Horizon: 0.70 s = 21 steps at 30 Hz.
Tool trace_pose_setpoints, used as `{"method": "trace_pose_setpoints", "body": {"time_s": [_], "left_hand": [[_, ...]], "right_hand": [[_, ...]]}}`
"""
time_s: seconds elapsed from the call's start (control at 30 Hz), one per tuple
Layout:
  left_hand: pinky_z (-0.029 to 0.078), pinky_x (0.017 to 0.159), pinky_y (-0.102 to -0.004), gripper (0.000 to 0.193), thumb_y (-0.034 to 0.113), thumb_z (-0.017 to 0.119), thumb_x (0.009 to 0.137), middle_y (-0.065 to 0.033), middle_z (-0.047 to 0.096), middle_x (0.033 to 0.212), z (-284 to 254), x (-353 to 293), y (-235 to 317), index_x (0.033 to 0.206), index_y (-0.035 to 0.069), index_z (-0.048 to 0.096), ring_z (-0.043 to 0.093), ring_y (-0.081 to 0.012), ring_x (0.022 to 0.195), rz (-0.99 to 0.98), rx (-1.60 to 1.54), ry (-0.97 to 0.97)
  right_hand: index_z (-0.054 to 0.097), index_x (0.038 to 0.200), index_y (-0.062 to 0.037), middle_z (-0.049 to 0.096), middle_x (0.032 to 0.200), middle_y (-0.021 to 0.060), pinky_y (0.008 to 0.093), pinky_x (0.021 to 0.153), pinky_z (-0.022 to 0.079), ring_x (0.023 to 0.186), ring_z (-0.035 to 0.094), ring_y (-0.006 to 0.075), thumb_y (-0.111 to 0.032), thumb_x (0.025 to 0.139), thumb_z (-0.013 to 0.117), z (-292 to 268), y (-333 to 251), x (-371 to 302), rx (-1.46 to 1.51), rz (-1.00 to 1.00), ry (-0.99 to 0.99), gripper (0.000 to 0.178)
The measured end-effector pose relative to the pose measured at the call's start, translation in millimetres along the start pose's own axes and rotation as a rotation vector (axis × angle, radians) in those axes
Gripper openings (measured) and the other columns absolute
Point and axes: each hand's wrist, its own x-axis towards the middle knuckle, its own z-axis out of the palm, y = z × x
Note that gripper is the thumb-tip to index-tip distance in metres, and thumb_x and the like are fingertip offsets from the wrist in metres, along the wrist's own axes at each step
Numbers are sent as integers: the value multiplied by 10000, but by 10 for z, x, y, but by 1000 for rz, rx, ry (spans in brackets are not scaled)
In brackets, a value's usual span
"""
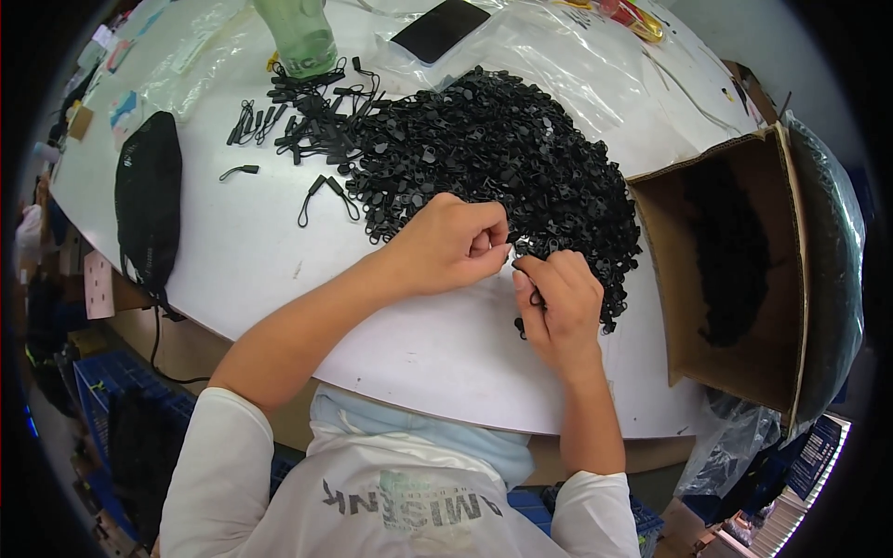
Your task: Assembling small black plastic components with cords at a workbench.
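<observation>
A large heap of small black zipper sliders (pixel 521 149) covers the middle of the white table (pixel 437 344). Both hands meet at the heap's near edge, fingertips close together. My left hand (pixel 456 244) is closed in a pinch; whatever lies between thumb and forefinger is too small to make out. Curled beside it, my right hand (pixel 563 302) grips a small black piece, with part of a dark loop showing by the thumb. Black cord zipper pulls (pixel 321 126) lie loosely piled at the heap's left, and a pair of them (pixel 327 197) rests nearer my left forearm.
On the right a cardboard box (pixel 730 251) lies with its opening toward the heap, black contents inside. A green cup (pixel 302 42) stands at the back, with a dark phone (pixel 440 30) on clear plastic nearby. A black face mask (pixel 151 200) lies at the left edge.
</observation>
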Motion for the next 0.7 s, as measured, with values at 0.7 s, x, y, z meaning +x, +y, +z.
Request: {"method": "trace_pose_setpoints", "body": {"time_s": [0.7], "left_hand": [[410,479,-232,136,89,661,796,-33,541,536,-28,28,45,721,7,583,507,-82,482,-162,-111,5]], "right_hand": [[615,824,-44,418,646,32,348,571,340,585,439,207,-50,743,698,24,21,-1,-54,-117,80,116]]}}
